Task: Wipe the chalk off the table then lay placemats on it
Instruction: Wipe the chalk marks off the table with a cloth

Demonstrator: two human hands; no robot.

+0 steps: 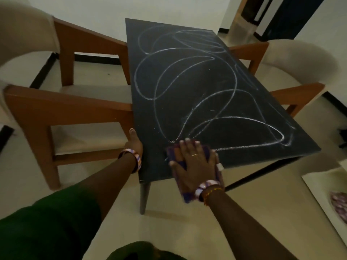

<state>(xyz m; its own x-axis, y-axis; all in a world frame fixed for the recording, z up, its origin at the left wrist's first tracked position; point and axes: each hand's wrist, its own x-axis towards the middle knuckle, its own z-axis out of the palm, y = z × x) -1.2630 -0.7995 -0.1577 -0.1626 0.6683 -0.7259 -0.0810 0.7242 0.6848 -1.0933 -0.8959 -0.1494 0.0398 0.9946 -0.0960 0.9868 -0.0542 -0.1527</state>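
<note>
The right hand point(191, 162) is lying flat with fingers spread on a purple cloth point(206, 152), pressing it down onto the near edge of the dark surface point(244, 102). The cloth is hanging partly over that near edge, below the wrist. The left hand point(133, 142) is holding the near left edge of the surface, thumb lying on top along the rim; the other fingers are hidden beneath, so how far they are curling cannot be told. Both wrists are wearing patterned bangles, and a ring is showing on the right hand.

White chalk point(180, 81) loops are covering most of the surface, running from just beyond the cloth to the far end. A wooden chair point(37, 109) with a pale seat is standing at the left side, another chair point(293, 94) at the right. At the far right edge a patterned, pinkish thing point(340, 205) is lying on a pale ledge; it is too blurred to identify
</note>
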